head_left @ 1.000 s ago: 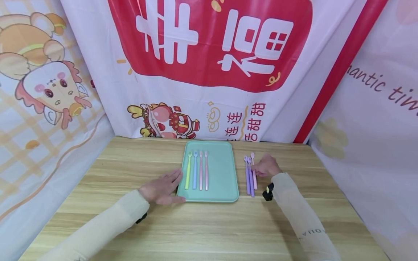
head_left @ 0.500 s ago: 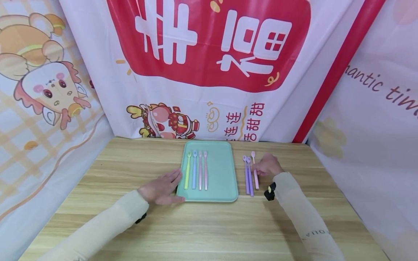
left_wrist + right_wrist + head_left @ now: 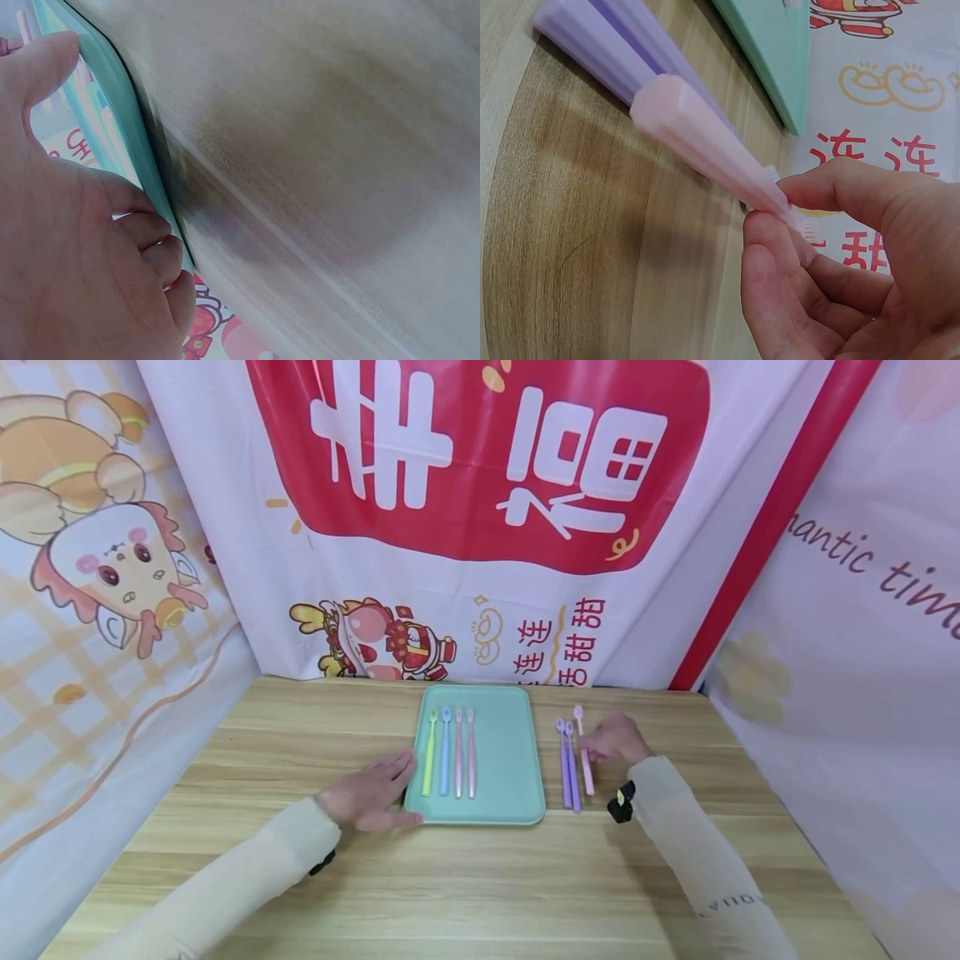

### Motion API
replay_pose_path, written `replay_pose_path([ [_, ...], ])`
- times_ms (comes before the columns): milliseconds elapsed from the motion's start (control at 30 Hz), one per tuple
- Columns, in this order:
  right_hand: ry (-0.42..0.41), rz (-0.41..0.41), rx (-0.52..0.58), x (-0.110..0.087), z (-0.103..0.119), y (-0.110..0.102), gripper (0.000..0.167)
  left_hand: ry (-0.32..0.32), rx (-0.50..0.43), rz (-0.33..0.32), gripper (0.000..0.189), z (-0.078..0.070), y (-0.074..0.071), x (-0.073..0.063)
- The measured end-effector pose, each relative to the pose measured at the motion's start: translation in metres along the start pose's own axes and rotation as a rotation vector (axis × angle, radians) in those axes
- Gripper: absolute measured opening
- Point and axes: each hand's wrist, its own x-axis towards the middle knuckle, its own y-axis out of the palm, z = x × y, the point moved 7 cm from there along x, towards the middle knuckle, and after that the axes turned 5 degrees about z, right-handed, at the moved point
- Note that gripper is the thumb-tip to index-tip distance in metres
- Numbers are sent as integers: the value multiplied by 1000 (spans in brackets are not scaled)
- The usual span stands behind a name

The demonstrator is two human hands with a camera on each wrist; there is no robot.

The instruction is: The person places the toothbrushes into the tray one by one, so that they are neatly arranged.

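Flat along the left edge of the green tray (image 3: 506,797) rests my left hand (image 3: 371,792), its fingers straight and the thumb at the near corner. In the right wrist view my right hand (image 3: 832,270) pinches a pink toothbrush (image 3: 705,142) between thumb and fingertips, its handle end tilted toward the camera. Two purple toothbrushes (image 3: 570,777) lie side by side on the table, just left of that pink one. On the tray's left half a yellow-green toothbrush (image 3: 430,760), a blue toothbrush (image 3: 445,764) and two pink toothbrushes (image 3: 465,764) lie in a row.
The wooden table (image 3: 480,893) runs back to a white and red printed cloth (image 3: 480,543). Printed cloths also hang at the left and right sides. Bare tray surface shows right of the row.
The pink toothbrush in my right hand has shifted slightly away from the two purple ones, so a gap now shows between them. My left hand stays on the tray's edge.
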Motion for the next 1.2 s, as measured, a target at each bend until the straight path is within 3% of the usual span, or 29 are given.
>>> replay_pose_path([
  [600, -94, -24, 121, -18, 27, -5, 13, 3, -6, -5, 98, 2, 0, 0],
  [1200, -109, -25, 161, -13, 48, 12, 21, 13, 1, 7, 98, -1, 1, 1],
])
